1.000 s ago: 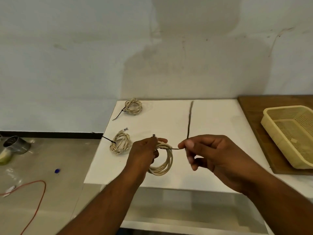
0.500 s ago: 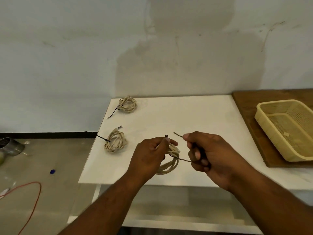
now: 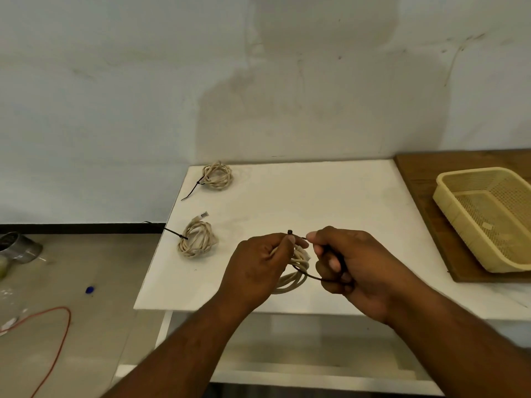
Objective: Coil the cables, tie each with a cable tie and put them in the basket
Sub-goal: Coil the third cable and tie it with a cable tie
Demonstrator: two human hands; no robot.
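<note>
The cream cable coil [image 3: 297, 272] hangs just above the front of the white table [image 3: 330, 196]. The left hand [image 3: 258, 265] grips it, fingers curled round its loops. A black cable tie [image 3: 309, 274] loops under the coil, its small head [image 3: 289, 232] sticking up at the left thumb tip. The right hand [image 3: 356, 265], just right of the coil, pinches the tie's tail and curls its other fingers over the strap. 2 tied coils lie on the table's left side, 1 at the back corner [image 3: 217, 176] and 1 by the left edge [image 3: 197, 238]. The yellow basket [image 3: 457, 225] sits on a wooden board [image 3: 416, 173] at the table's right side, well apart from both hands.
</note>
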